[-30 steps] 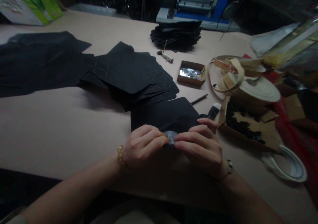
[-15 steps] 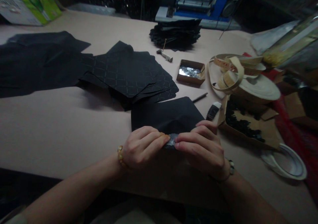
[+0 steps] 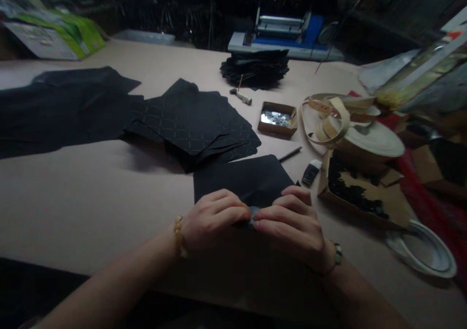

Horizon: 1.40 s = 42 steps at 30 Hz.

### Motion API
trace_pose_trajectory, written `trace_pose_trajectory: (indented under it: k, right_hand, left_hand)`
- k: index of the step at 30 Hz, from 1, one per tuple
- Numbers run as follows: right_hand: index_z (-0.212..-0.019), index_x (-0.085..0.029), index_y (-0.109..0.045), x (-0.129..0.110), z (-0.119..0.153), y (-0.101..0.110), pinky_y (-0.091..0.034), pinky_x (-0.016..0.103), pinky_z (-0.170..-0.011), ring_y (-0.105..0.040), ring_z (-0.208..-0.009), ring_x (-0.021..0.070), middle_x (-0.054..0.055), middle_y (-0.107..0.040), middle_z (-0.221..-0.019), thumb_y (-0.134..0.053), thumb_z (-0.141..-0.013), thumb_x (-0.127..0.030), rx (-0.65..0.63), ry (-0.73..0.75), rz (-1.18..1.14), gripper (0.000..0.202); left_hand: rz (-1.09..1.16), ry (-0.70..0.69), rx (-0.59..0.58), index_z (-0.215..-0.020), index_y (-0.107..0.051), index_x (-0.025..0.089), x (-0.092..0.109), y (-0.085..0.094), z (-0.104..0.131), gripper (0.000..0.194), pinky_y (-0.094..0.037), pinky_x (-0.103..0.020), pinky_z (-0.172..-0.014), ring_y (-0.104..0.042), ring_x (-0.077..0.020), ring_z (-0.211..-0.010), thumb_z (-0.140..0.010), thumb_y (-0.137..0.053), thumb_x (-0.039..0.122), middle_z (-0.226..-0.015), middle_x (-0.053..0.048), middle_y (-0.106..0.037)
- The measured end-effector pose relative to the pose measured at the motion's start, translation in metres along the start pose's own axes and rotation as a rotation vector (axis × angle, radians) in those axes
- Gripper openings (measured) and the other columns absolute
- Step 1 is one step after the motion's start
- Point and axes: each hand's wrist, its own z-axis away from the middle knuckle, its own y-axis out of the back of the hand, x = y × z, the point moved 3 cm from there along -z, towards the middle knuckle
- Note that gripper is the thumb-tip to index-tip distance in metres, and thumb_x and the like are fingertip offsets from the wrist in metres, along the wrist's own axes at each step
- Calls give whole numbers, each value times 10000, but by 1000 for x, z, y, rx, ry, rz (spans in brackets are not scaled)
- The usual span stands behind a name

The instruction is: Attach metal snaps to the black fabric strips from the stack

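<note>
Near the table's front edge, a black panel (image 3: 242, 175) of leather-like sheet lies under my two hands. My left hand (image 3: 215, 217) is closed, thumb and fingers pinching the panel's near edge. My right hand (image 3: 294, 222) is closed on the same edge just to the right, fingertips almost touching those of the left. Between the fingertips shows a small shiny grey patch (image 3: 252, 213); whether it is a separate piece on the panel I cannot tell. The panel's underside and both thumbs are mostly hidden.
Quilt-patterned black panels (image 3: 193, 119) lie fanned beyond my hands, with a black stack (image 3: 255, 68) behind. To the right are a box of shiny metal pieces (image 3: 277, 130), a pen-like tool (image 3: 291, 154), tape rolls (image 3: 375, 134), a box of black pieces (image 3: 359, 212) and a tape ring (image 3: 448, 265).
The view has tilted up, so everything sits lower in the picture. My hands stay on the panel's near edge, fingertips slightly closer together and less of the grey patch showing.
</note>
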Motion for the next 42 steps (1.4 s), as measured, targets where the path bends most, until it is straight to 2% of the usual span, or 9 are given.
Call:
trace_pose_trajectory:
  k: [3,7,11,14,17,25,33,38,42]
  right_hand:
    - [-866,-205,-656,-1,-2,-1,-334,379,-902,-536,-757,129,-30,-729,-872,-464,-978,-121,14,19,24,238]
    - [-785,-191,-604,-1,-6,-10,-317,350,-874,-505,-679,124,-23,-685,-762,-374,-1000,-153,39,44,21,317]
    - [-805,-193,-577,4,-8,-14,-342,321,-771,-499,-615,119,-14,-667,-742,-426,-962,-140,96,83,34,223]
    - [-848,-195,-583,6,-7,-10,-368,330,-850,-556,-651,122,-6,-677,-758,-446,-937,-107,130,76,88,186]
    - [-869,-197,-603,5,-7,-5,-374,342,-929,-600,-703,132,-2,-697,-782,-469,-904,-74,154,80,141,185]
    - [-890,-191,-619,4,-5,-4,-393,337,-879,-609,-671,120,-9,-706,-789,-506,-851,-17,186,94,146,210]
    - [-845,-177,-552,9,-2,-16,-374,306,-669,-556,-633,118,9,-662,-771,-489,-871,-38,164,33,44,154]
    - [-826,-181,-558,9,-3,-16,-372,308,-681,-541,-649,116,4,-645,-764,-479,-871,-25,139,18,-10,181]
    - [-860,-191,-603,8,-5,-12,-409,318,-714,-552,-689,128,0,-678,-798,-561,-849,-19,149,12,-18,178]
  left_hand:
    - [-31,-6,-43,-974,-558,139,-2,-5,0,223,-472,-284,-732,-542,-159,-806,-1012,-358,229,-874,-62,-645]
    - [-146,-100,-54,-907,-534,149,-5,-11,1,280,-419,-288,-670,-510,-152,-727,-1020,-305,261,-794,-38,-620]
    - [-211,-112,63,-913,-538,151,-6,-12,1,243,-420,-283,-673,-527,-146,-717,-1014,-337,244,-789,-33,-640]
    - [-190,-53,166,-985,-564,151,-3,-10,0,211,-455,-273,-713,-563,-147,-759,-1008,-370,230,-818,-35,-667]
    - [-191,-27,199,-1020,-578,149,1,-9,0,201,-472,-275,-710,-575,-149,-756,-998,-392,222,-854,-40,-688]
    - [-209,68,359,-904,-569,155,2,-20,4,181,-434,-264,-654,-556,-147,-709,-988,-430,233,-760,-32,-647]
    - [-245,112,285,-817,-519,160,-3,-26,4,308,-372,-289,-622,-494,-155,-678,-1018,-313,269,-716,-34,-581]
    - [-296,89,209,-848,-544,162,-3,-18,1,320,-405,-299,-650,-513,-159,-703,-1022,-305,287,-738,-30,-600]
    - [-421,56,64,-944,-587,161,-4,-14,1,244,-431,-308,-700,-555,-165,-766,-997,-361,235,-796,-27,-636]
